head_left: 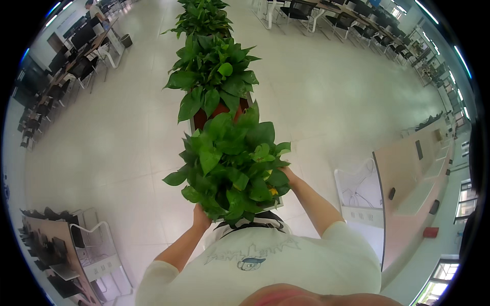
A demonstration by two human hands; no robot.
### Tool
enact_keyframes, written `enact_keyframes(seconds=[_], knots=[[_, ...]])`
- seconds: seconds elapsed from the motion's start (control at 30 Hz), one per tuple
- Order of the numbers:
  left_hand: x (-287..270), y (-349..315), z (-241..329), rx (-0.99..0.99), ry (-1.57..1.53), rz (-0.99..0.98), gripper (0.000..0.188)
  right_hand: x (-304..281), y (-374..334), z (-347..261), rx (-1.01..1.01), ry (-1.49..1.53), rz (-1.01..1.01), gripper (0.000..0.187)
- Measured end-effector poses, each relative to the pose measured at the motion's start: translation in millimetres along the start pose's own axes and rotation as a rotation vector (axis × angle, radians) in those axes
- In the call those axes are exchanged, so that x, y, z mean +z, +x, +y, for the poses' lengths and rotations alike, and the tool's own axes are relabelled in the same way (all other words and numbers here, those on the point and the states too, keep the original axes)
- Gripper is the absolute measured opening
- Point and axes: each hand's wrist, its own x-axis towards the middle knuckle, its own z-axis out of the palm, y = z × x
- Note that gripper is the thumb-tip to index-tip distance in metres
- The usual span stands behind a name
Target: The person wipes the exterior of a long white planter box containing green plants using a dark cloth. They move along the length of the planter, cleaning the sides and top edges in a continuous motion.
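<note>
Both hands are at the near plant (232,166), a leafy green one at the near end of the long planter (192,125). The left hand (202,218) is by the plant's near left side, the right hand (289,176) by its right side. Leaves cover the fingers of both, so I cannot tell how wide either grip is or whether it closes on anything. The leaves also hide the planter's near edge; I cannot tell whether this plant rests in it or is held above. A pale rim (278,204) shows under the leaves, near the shirt (251,265).

Just beyond, a second plant (214,71) spills over the planter's side edges, with a reddish-brown pot (217,109) below its leaves. A third plant (201,18) is farther along. To the right, well apart across the pale floor (138,158), a worktop (390,166) carries small dark objects.
</note>
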Motion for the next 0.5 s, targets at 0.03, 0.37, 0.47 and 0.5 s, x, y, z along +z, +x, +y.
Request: enact_keyframes(seconds=[0.03, 0.37, 0.47, 0.5], knots=[[-5.0, 2.4, -3.0, 0.04, 0.163, -0.026, 0.048, 2.1, 11.6, -10.0, -0.001, -0.052, -0.001, 0.061], [-2.1, 6.2, -2.4, -0.282, -0.674, -0.046, 0.046, -20.3, 124.7, -45.8, -0.044, -0.156, 0.031, 0.038], [-0.5, 3.2, 2.2, -0.159, -0.569, -0.076, 0.048, -23.4, 162.0, -53.6, -0.025, -0.128, 0.045, 0.04], [0.9, 2.2, 3.3, -0.105, -0.55, -0.087, 0.048, -22.0, 160.4, -65.4, -0.09, -0.182, -0.035, 0.036]])
